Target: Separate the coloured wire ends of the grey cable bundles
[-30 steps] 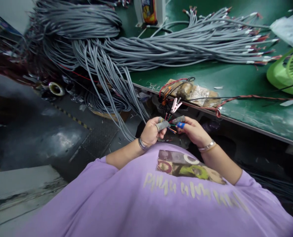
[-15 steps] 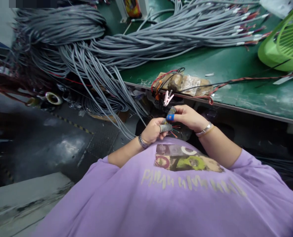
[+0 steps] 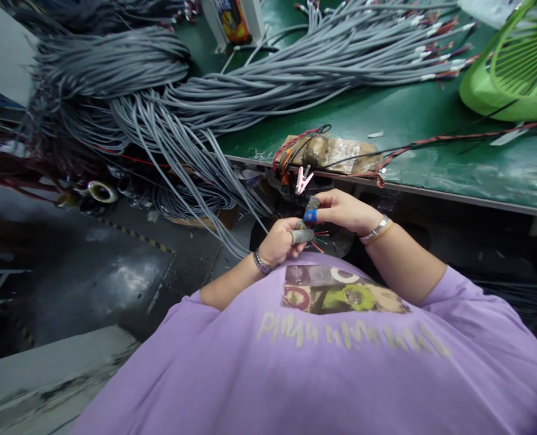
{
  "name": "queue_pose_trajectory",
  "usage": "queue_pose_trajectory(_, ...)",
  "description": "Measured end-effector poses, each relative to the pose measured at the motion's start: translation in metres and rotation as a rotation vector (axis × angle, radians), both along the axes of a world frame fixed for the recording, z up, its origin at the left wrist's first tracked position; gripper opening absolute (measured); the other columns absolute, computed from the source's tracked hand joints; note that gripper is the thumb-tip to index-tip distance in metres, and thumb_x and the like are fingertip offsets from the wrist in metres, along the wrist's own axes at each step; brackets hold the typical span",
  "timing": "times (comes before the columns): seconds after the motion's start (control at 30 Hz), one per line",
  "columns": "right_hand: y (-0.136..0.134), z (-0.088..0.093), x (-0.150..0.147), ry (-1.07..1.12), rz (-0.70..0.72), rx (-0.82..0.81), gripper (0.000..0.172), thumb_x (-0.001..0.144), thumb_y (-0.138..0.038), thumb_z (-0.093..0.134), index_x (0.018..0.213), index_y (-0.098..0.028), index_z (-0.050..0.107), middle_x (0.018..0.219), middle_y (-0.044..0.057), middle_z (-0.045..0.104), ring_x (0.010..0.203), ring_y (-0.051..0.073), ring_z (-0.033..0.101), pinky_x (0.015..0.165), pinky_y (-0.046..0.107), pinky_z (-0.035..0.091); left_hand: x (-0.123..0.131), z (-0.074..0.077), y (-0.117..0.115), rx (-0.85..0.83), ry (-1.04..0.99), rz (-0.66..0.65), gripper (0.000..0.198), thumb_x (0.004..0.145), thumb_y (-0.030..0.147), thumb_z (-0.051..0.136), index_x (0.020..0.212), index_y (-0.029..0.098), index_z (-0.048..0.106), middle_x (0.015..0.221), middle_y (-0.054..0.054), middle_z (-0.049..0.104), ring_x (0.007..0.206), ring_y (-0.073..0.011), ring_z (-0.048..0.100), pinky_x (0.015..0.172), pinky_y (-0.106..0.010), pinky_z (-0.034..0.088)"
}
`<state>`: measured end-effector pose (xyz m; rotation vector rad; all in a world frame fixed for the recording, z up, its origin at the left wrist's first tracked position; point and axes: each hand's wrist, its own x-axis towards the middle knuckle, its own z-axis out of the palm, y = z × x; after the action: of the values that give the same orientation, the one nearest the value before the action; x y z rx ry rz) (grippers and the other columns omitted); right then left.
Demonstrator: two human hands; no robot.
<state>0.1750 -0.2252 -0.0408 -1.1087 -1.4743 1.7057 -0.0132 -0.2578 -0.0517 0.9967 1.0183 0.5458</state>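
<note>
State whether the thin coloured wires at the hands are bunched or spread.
Spread: the coloured wires fan out as separate red and green strands from the closed left hand.

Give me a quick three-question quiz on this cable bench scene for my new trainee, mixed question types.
1. What does the left hand grip? A) thin coloured wires B) a screwdriver C) a tape roll
2. True or false: the green fan lies on the floor.
3. What colour is the clip at the table edge?
Key: 1 A; 2 false, it sits on the table; 3 pink.
</note>
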Motion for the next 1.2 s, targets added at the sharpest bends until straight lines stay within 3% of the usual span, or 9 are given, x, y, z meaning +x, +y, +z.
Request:
queue_pose_trajectory(0.2,0.003,0.001,-0.009,-0.031,-0.016,0.073,0.026,0.064,-0.037,0.079,0.059,-0.016,0.064,0.058,0.0,0.061,0.055,0.011,0.05,0.052,0.024,0.039,0.0,-0.004,0.001,-0.061,0.002,-0.016,0.034,0.062,0.037,0.082,0.066,0.016,0.055,0.044,0.004,0.053,0.031,-0.0042,0.039,0.033,-0.018,0.025)
queue_pose_trajectory(0.37,-0.001,-0.006,-0.008,0.035,-0.109,0.075,0.039,0.064,-0.051,0.085,0.064,-0.016,0.069,0.061,0.0,0.064,0.058,0.01,0.051,0.059,0.025,0.044,-0.003,-0.007,0.005,-0.072,-0.038,0.023,0.036,0.064,0.038,0.082,0.064,0.016,0.053,0.044,0.004,0.053,0.03,-0.0044,0.039,0.033,-0.018,0.024)
queue_pose_trajectory(0.53,0.002,-0.029,0.004,0.266,-0.245,-0.188,0.058,0.069,-0.074,0.075,0.076,-0.017,0.072,0.076,0.007,0.073,0.063,0.014,0.061,0.062,0.027,0.052,-0.005,-0.001,0.014,-0.104,-0.156,0.025,0.04,0.064,0.043,0.083,0.066,0.017,0.053,0.041,0.004,0.051,0.028,-0.0051,0.035,0.032,-0.018,0.021)
queue_pose_trajectory(0.67,0.015,-0.033,0.0,0.345,-0.336,-0.328,0.065,0.078,-0.082,0.058,0.08,-0.018,0.067,0.076,0.008,0.072,0.058,0.013,0.061,0.056,0.025,0.051,0.001,0.008,0.022,-0.158,-0.257,0.026,0.037,0.061,0.038,0.082,0.068,0.017,0.053,0.039,0.004,0.049,0.028,-0.0063,0.035,0.031,-0.018,0.02)
queue_pose_trajectory(0.8,0.024,-0.029,-0.017,0.314,-0.332,-0.233,0.064,0.074,-0.083,0.061,0.081,-0.02,0.066,0.072,0.004,0.069,0.055,0.012,0.055,0.052,0.026,0.046,0.007,0.015,0.028,-0.211,-0.31,0.069,0.027,0.066,0.03,0.078,0.072,0.016,0.055,0.039,0.004,0.047,0.028,-0.0062,0.034,0.031,-0.018,0.021)
queue_pose_trajectory(0.97,0.027,-0.037,-0.035,0.257,-0.605,0.003,0.061,0.065,-0.083,0.069,0.072,-0.023,0.062,0.063,-0.001,0.062,0.052,0.011,0.046,0.051,0.026,0.039,0.004,0.018,0.036,-0.292,-0.341,0.12,0.018,0.071,0.02,0.072,0.069,0.015,0.055,0.044,0.003,0.05,0.031,-0.0053,0.034,0.032,-0.017,0.021)
queue_pose_trajectory(1.2,0.031,-0.033,-0.048,0.468,-0.446,-0.255,0.07,0.071,-0.09,0.054,0.085,-0.022,0.063,0.073,0.001,0.065,0.057,0.011,0.052,0.057,0.025,0.047,-0.006,0.014,0.041,-0.385,-0.374,0.145,0.013,0.076,0.018,0.069,0.071,0.015,0.057,0.042,0.005,0.043,0.032,-0.0062,0.036,0.033,-0.016,0.021)
